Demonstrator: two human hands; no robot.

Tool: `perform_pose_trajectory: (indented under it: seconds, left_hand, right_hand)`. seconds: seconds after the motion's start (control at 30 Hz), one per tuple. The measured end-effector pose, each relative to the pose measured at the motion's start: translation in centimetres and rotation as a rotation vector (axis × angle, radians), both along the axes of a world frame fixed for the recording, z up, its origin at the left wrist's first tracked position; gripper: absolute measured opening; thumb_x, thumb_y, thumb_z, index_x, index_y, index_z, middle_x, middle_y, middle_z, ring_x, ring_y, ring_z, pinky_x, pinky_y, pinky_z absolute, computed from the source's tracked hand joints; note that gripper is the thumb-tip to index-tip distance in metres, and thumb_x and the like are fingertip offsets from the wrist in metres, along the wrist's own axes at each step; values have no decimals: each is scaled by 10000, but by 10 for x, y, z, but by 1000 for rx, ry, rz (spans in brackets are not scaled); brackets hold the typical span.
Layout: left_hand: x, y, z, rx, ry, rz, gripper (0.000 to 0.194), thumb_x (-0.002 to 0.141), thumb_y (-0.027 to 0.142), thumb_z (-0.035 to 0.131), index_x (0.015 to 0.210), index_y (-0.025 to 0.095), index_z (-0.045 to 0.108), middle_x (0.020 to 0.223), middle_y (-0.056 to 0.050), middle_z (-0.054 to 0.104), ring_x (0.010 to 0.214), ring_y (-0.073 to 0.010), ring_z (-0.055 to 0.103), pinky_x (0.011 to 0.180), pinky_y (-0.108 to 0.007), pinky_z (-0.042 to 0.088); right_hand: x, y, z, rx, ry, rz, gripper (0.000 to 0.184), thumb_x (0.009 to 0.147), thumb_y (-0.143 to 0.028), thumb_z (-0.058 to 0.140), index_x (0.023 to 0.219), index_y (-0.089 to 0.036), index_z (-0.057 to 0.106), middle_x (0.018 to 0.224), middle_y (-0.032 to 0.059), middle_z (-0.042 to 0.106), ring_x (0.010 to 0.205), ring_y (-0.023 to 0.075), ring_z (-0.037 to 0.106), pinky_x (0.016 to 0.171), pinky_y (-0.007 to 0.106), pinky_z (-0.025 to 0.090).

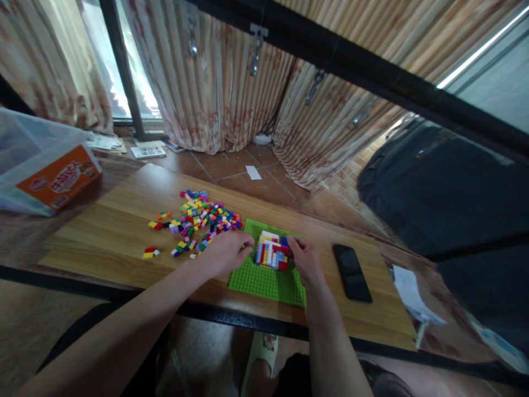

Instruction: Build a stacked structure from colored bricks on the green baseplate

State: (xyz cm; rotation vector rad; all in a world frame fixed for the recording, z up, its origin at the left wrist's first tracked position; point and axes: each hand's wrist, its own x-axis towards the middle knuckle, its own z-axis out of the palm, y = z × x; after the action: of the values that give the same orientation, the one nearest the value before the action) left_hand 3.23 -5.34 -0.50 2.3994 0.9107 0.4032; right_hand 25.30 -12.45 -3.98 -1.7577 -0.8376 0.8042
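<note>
On a green studded baseplate stands a low block built of toy bricks in white, red, blue and yellow. My right hand is at the block's right side, its fingertips pressed against a dark blue brick at the upper right corner. Just left of the block, my left hand hovers over the baseplate's edge with curled fingers and the thumb close to them. Whatever may be between those fingertips is too small to make out. A loose pile of coloured bricks lies beyond my left hand, partly covered by it.
A black phone lies on the wooden table, right of the baseplate. Several bricks sit apart at the left. A clear plastic bin stands past the table's left end. A dark metal bar crosses above.
</note>
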Motion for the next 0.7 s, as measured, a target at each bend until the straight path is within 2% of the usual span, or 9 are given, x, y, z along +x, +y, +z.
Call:
perform_pose_trajectory:
  seconds: [0.13, 0.3, 0.4, 0.47, 0.57, 0.63, 0.7]
  left_hand:
    - [-15, 17, 6, 5, -74, 63, 176, 848, 223, 504, 865, 188, 676, 800, -18, 697, 704, -139, 609, 668, -242, 432]
    - [-53, 50, 14, 39, -182, 289, 236, 857, 284, 490, 908, 164, 687, 787, -26, 692, 699, -143, 586, 656, -245, 435]
    - [-76, 67, 15, 55, -224, 368, 245, 842, 296, 493, 861, 146, 686, 745, -20, 673, 673, -135, 563, 628, -234, 423]
    - [-92, 74, 14, 21, -203, 344, 229, 817, 267, 494, 751, 136, 671, 663, -5, 635, 614, -118, 532, 577, -216, 394]
    - [-114, 79, 13, -82, -120, 196, 222, 765, 225, 510, 585, 140, 610, 539, 23, 550, 533, -92, 471, 518, -196, 343]
    - [-125, 78, 12, -143, -85, 120, 175, 729, 206, 535, 591, 144, 622, 545, 29, 565, 543, -90, 483, 528, -188, 354]
    - [-132, 76, 12, -180, -62, 113, 120, 692, 183, 562, 662, 152, 673, 603, 25, 628, 587, -102, 529, 564, -188, 387]
  right_hand:
    - [-2, 1, 2, -24, -46, -9, 512, 651, -587, 678, 889, -137, 734, 727, 58, 722, 636, 176, 640, 519, 245, 455]
    - [-1, 2, 0, -30, 8, -57, 504, 587, -524, 748, 894, -124, 738, 753, 68, 726, 617, 169, 632, 486, 235, 441]
    - [1, 2, -2, -37, 43, -65, 516, 560, -522, 772, 889, -126, 740, 736, 66, 722, 585, 165, 624, 472, 242, 454]
    - [1, 1, -3, -36, 79, -72, 531, 531, -523, 791, 883, -129, 741, 726, 68, 722, 564, 171, 625, 472, 260, 479]
    - [0, 0, -3, -45, 105, -98, 543, 503, -527, 803, 876, -138, 738, 686, 56, 711, 522, 171, 614, 443, 266, 476]
    - [-1, -1, -3, -51, 102, -108, 541, 506, -530, 800, 875, -139, 735, 663, 49, 701, 504, 167, 602, 417, 259, 457]
    - [-2, -1, -3, -56, 107, -116, 535, 506, -524, 799, 871, -138, 732, 662, 46, 700, 500, 163, 596, 405, 252, 444]
